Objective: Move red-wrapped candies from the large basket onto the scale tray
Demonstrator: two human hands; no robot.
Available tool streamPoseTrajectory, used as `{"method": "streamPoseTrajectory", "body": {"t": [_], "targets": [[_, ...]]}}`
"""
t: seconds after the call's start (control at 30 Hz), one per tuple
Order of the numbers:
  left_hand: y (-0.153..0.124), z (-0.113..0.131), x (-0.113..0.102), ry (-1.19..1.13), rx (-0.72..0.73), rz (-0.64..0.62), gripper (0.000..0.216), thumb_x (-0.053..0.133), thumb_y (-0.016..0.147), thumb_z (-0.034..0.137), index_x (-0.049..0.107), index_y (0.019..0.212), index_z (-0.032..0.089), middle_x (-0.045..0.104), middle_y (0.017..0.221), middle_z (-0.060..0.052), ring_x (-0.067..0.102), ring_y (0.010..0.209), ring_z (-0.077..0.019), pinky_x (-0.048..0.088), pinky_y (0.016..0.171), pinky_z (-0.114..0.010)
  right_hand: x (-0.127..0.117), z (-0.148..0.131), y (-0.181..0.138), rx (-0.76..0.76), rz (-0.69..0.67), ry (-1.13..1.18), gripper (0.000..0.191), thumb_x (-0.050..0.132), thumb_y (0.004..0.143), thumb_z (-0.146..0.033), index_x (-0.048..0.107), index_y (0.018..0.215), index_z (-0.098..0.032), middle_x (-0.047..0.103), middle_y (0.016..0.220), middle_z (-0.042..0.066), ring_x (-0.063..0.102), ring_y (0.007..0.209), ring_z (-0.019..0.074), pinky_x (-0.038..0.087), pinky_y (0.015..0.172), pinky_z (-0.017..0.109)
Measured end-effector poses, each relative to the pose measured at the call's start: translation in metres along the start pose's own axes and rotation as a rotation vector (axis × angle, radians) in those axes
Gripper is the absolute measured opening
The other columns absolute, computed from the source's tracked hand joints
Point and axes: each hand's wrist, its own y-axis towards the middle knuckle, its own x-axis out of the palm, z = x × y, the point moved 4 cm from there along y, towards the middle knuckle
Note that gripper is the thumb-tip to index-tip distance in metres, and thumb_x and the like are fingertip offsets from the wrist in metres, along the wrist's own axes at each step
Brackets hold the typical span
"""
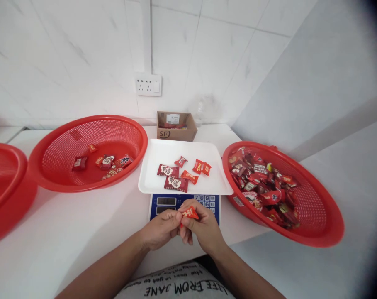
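Both hands meet in front of the blue scale (pixel 217 209), partly covering its keypad. Between them is a small red wrapped candy (pixel 190 213) with gold lettering. My left hand (pixel 161 228) pinches its left end with thumb and finger. My right hand (pixel 203 226) has its fingers closed around the other side. Just beyond, the white weighing tray (pixel 151 185) carries several wrapped candies, among them a dark red packet (pixel 176 183) with a white label and a bright red candy (pixel 190 177).
To the right stands a red basket (pixel 328 216) heaped with wrapped candies. A red basket (pixel 51 182) at left holds several candies; another red basket (pixel 8 207) sits at the far left edge. Behind the tray are a cardboard box (pixel 176 134) and a wall socket (pixel 148 85).
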Motion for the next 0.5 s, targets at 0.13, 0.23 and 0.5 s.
{"method": "streamPoseTrajectory", "body": {"t": [0.13, 0.23, 0.5], "targets": [[-0.0006, 0.0031, 0.0014, 0.002, -0.010, -0.006, 0.055, 0.063, 0.074, 0.063, 0.059, 0.051, 0.014, 0.055, 0.049, -0.002, 0.057, 0.056, -0.0160, 0.043, 0.063, -0.029, -0.0008, -0.0022, 0.0006, -0.020, -0.038, 0.020, 0.032, 0.072, 0.074, -0.047, 0.061, 0.087, -0.020, 0.060, 0.058, -0.005, 0.057, 0.035, 0.0096, 0.042, 0.028, 0.016], [-0.0007, 0.0039, 0.0020, 0.010, -0.018, -0.013, 0.054, 0.063, 0.075, 0.062, 0.060, 0.051, 0.014, 0.055, 0.049, -0.003, 0.057, 0.056, -0.0163, 0.043, 0.062, -0.029, -0.0019, -0.0064, 0.0007, -0.059, -0.015, 0.008, 0.026, 0.070, 0.077, -0.045, 0.063, 0.080, -0.020, 0.060, 0.072, -0.002, 0.056, 0.037, 0.0076, 0.042, 0.027, 0.017], [-0.0014, 0.0017, 0.0009, -0.001, -0.029, -0.030, 0.055, 0.062, 0.074, 0.064, 0.058, 0.051, 0.014, 0.054, 0.048, -0.002, 0.057, 0.054, -0.0158, 0.045, 0.062, -0.030, -0.0005, -0.0095, 0.0014, -0.075, -0.020, -0.008, 0.029, 0.075, 0.070, -0.048, 0.067, 0.080, -0.022, 0.063, 0.076, 0.003, 0.057, 0.044, 0.0102, 0.043, 0.028, 0.020]]}}
